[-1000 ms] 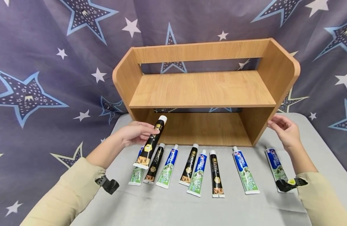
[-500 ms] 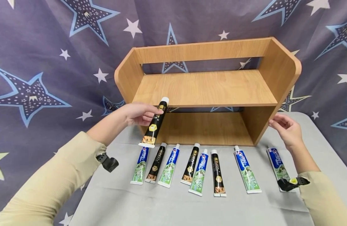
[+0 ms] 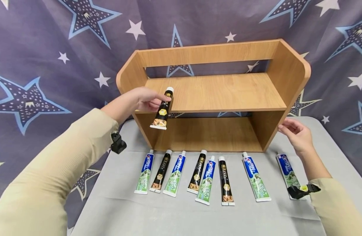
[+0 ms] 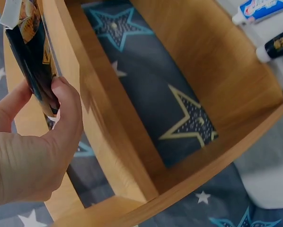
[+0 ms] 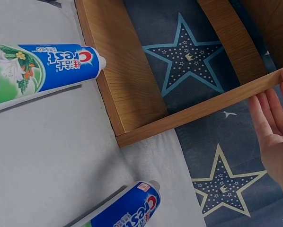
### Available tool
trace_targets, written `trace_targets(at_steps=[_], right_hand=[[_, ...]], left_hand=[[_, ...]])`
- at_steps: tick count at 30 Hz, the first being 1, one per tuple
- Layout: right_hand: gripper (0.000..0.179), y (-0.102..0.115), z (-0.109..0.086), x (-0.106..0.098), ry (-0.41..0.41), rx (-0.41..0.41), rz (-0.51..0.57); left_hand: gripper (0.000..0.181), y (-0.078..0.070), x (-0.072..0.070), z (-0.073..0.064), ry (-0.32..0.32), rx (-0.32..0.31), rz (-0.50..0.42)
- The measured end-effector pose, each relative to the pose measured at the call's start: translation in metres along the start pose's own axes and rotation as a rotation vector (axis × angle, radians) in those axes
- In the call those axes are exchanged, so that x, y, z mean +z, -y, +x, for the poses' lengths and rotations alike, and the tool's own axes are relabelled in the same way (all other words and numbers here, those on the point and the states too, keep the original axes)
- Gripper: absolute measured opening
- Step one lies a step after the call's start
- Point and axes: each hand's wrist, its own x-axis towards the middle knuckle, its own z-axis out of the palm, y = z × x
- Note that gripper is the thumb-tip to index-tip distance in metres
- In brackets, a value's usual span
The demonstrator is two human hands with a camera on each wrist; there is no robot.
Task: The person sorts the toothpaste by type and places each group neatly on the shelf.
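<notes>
My left hand (image 3: 148, 99) pinches a black toothpaste tube (image 3: 162, 114) between thumb and fingers, white cap pointing up and away. In the head view the tube overlaps the front edge of the upper board (image 3: 222, 93) of a two-tier wooden shelf, near its left end. The left wrist view shows the thumb and fingertips on the dark tube (image 4: 32, 66), beside the wood. At the other side, my right hand (image 3: 298, 136) holds the front edge of the right side panel (image 3: 264, 129). In the right wrist view, the fingers (image 5: 262, 116) lie along the panel's outer side.
Below the shelf, several toothpaste tubes lie in a loose row on the grey cloth: blue-green Crest tubes (image 3: 256, 178) and black ones (image 3: 226, 182). Another blue-green tube (image 3: 288, 172) lies under the right wrist. A star-patterned curtain (image 3: 51, 98) hangs behind.
My left hand has risen with the black tube from in front of the lower compartment to the upper board's height, uncovering the leftmost blue-green tube. The right hand stays at the side panel.
</notes>
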Motion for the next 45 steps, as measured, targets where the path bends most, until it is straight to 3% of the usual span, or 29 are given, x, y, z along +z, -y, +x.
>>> trace_targets(at_steps=[9, 19, 24, 30, 45], right_hand=[[0.029, 0.000, -0.001, 0.000, -0.023, 0.023, -0.011], [0.030, -0.002, -0.003, 0.002, -0.046, 0.024, -0.013], [0.029, -0.002, -0.003, 0.000, -0.061, 0.027, -0.103], [0.028, -0.001, 0.000, -0.001, -0.072, 0.015, -0.190], [0.028, -0.001, 0.000, 0.001, -0.079, 0.010, -0.189]], left_hand=[[0.022, -0.029, -0.014, 0.030, 0.024, -0.067, 0.028], [0.018, -0.037, -0.016, 0.054, 0.034, -0.075, -0.023], [0.026, -0.041, -0.009, 0.061, -0.104, -0.081, -0.060], [0.068, -0.045, 0.001, 0.066, -0.311, -0.026, -0.002], [0.087, -0.042, 0.003, 0.068, -0.479, 0.038, 0.229]])
